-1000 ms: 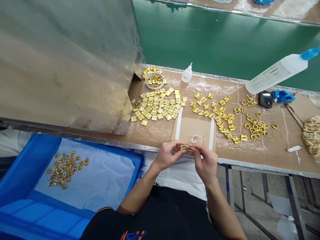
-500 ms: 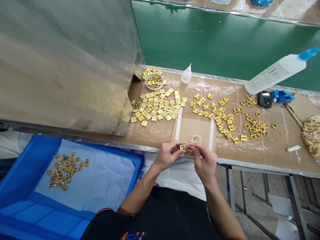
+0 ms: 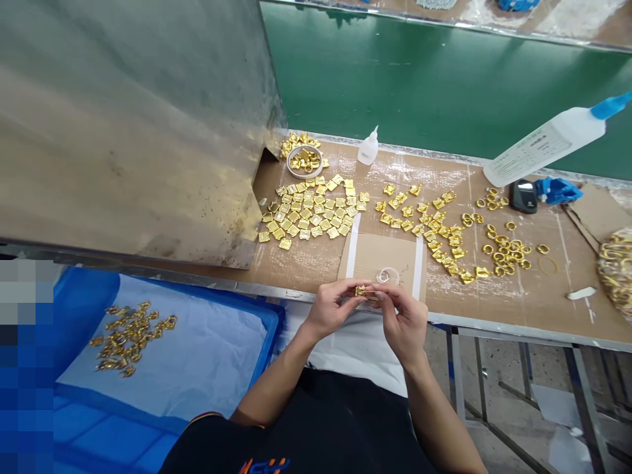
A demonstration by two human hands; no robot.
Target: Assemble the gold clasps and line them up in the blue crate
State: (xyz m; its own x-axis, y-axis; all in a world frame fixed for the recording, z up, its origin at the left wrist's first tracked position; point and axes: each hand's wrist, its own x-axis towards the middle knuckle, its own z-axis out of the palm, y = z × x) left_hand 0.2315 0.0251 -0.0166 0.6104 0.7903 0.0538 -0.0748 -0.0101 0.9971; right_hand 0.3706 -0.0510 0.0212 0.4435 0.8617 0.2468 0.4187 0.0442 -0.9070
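Over the table's front edge, my left hand [image 3: 330, 309] pinches a small square gold metal piece [image 3: 360, 290] between thumb and fingers. My right hand [image 3: 405, 324] is closed on a thin stick [image 3: 370, 291], whose tip meets or nearly meets the piece; the exact contact is too small to tell. Just beyond the fingers, a small clear round dish [image 3: 388, 275] sits on a cardboard pad [image 3: 385, 249] with white tape strips. Flat gold plates [image 3: 316, 214] lie spread to the left. To the right are gold pieces with attached parts [image 3: 437, 240] and loose gold rings [image 3: 511, 253].
A metal housing [image 3: 148, 145] stands at the left. At the back are a small dropper bottle [image 3: 368, 148] and a large tilted bottle [image 3: 543, 148]. A black device [image 3: 523, 196] lies near blue crumpled material [image 3: 557, 189]. Lower left, a blue tray [image 3: 266, 329] holds gold pieces on white lining.
Both hands stay almost in place, with the gold piece shifting very slightly between the fingers. Things on the table have not moved.
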